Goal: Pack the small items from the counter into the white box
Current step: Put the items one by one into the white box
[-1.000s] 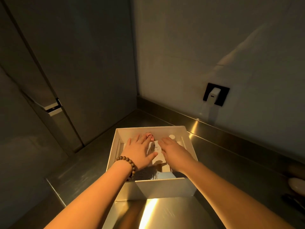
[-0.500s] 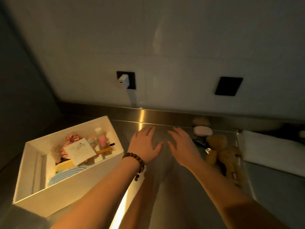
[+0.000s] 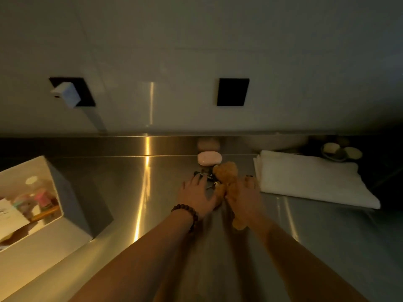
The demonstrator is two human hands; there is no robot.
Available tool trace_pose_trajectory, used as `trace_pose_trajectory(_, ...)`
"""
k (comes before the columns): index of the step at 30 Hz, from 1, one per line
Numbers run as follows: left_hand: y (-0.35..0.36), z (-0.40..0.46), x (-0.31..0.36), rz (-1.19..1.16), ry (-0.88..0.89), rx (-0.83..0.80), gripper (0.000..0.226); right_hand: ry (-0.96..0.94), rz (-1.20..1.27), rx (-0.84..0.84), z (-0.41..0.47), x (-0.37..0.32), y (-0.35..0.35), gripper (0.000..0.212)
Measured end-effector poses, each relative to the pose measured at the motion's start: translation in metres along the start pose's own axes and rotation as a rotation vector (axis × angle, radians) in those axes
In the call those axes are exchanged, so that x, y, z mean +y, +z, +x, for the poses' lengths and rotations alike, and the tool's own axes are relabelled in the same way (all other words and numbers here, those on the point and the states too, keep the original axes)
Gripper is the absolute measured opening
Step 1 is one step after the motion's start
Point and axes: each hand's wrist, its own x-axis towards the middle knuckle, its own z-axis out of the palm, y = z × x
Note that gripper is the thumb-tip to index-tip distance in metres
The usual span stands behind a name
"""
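The box [image 3: 65,216] at the left already holds several items, while both hands, left [image 3: 196,196] and right [image 3: 245,197], reach with fingers spread over the plush bear [image 3: 225,172], soap [image 3: 209,158] and a dark item still on the counter [image 3: 327,247].

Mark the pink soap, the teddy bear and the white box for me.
pink soap [image 3: 209,158], head view, top face.
teddy bear [image 3: 225,171], head view, its head.
white box [image 3: 46,249], head view, near outer wall.
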Motion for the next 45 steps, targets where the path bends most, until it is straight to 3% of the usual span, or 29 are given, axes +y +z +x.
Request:
trace_pose_trajectory(6,0.018,0.027,0.005,-0.078,-0.045,0.041,0.067,-0.028,0.3,0.052,0.009,0.022,0.008,0.04)
trace_pose_trajectory(10,0.019,0.044,-0.001,-0.089,-0.014,0.079,0.062,-0.027,0.508,0.248,0.017,0.045,-0.013,0.052)
trace_pose_trajectory(16,0.035,0.058,0.008,-0.033,-0.008,0.054,0.069,0.032,0.432,0.274,0.04,0.061,-0.022,0.06)
trace_pose_trajectory(20,0.045,0.064,0.016,-0.049,-0.138,0.139,0.058,0.061,0.393,0.253,0.047,0.065,-0.006,0.061)
trace_pose_trajectory(25,0.057,0.07,0.013,0.067,-0.124,0.137,0.055,0.059,0.394,0.241,0.05,0.061,0.016,0.06)
trace_pose_trajectory(37,0.046,0.048,-0.016,-0.093,-0.01,0.164,0.03,0.053,0.471,0.253,0.042,0.049,0.017,0.06)
trace_pose_trajectory(45,0.026,0.023,-0.022,-0.265,-0.082,0.145,0.012,-0.066,0.536,0.264,0.024,0.027,-0.002,0.059)
